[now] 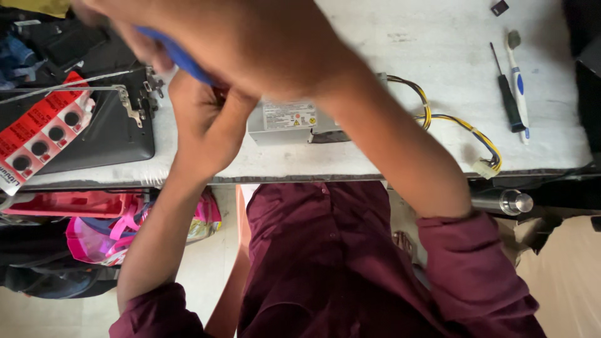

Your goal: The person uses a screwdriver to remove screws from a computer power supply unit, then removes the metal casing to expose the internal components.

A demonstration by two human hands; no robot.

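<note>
Left hand [203, 119] curled closed just beside a grey power supply box [294, 122] at the table's [438, 37] near edge. Right hand [150, 31] gripping a blue tool [178, 56] (blurred), forearm hiding the box's top. Screwdriver [508, 94], toothbrush [518, 81] well apart; coin-cell card [41, 134] opposite.

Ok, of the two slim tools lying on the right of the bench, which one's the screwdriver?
The screwdriver is the dark one with a thin metal shaft, on the left; the toothbrush beside it is white and blue.

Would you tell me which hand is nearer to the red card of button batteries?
The left hand. It is raised beside the grey power supply, right of the red card of button batteries. The right hand, holding a blue tool, is higher.
</note>
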